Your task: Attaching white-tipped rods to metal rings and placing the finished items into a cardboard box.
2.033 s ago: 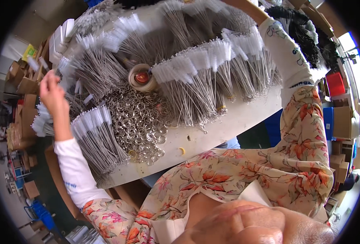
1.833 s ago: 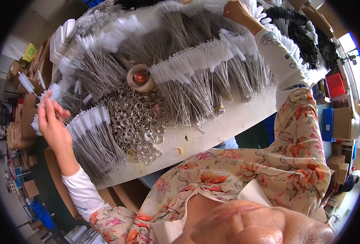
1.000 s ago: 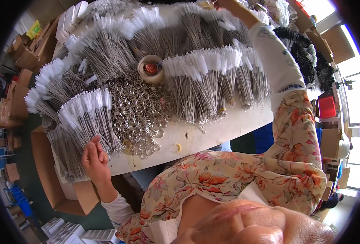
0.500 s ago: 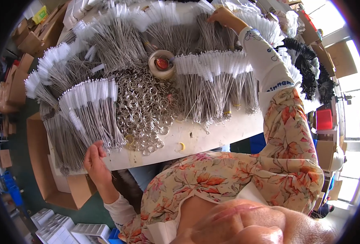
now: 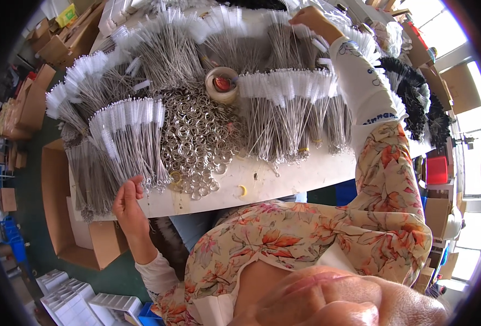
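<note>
My left hand (image 5: 130,205) is at the table's near left edge, fingers loosely bent and a little apart, with nothing visible in them. Just beyond it lies a bundle of white-bristled wire brushes (image 5: 129,133), their looped wire ends toward me. My right arm stretches to the far side, where my right hand (image 5: 310,20) is above another brush bundle (image 5: 284,46). Its fingers point left and are pressed together; whatever is between them is too small to make out. Loose metal rings (image 5: 197,133) are heaped mid-table, between the near bundles.
A round tub (image 5: 221,85) with something red inside stands behind the rings. More brushes (image 5: 289,114) lie in the middle, and black-bristled ones (image 5: 414,98) at the right. An open cardboard box (image 5: 55,190) is beside the table's left side. A yellow curved piece (image 5: 243,190) lies near the front edge.
My right hand has shifted slightly right over the far brushes. My left hand has hardly moved against the table edge. The whole view has turned a little.
</note>
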The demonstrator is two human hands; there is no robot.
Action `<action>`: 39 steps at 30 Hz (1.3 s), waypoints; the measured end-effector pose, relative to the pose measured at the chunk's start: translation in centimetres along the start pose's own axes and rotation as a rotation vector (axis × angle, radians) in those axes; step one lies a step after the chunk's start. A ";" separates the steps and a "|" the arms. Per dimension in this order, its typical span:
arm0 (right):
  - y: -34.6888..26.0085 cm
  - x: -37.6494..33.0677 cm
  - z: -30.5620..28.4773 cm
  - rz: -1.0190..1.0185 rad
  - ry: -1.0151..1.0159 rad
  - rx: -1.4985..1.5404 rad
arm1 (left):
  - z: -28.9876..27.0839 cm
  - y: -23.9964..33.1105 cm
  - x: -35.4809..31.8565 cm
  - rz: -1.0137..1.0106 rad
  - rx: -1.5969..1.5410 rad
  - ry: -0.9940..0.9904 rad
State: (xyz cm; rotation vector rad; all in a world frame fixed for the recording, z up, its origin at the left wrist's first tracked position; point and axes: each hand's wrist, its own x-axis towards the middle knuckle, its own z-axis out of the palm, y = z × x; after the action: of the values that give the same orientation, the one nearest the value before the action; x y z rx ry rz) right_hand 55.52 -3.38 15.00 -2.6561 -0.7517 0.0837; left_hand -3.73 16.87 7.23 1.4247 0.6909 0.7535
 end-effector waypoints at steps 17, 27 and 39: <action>-20.3 -31.6 4.7 -0.549 -0.444 1.511 | 15.9 2.2 2.9 0.861 0.153 -0.210; -12.2 -33.9 13.0 -0.030 -0.714 2.192 | 16.1 -2.9 -4.3 1.082 0.291 -0.367; -4.9 -40.3 11.7 -0.554 -0.483 -0.319 | 13.2 -8.5 -9.2 0.491 0.301 -0.669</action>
State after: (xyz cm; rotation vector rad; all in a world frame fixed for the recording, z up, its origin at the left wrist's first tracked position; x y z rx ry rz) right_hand 16.78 -16.40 4.17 -2.6215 -1.7586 0.5026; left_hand 1.70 1.55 -0.98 2.0178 -0.0810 0.4925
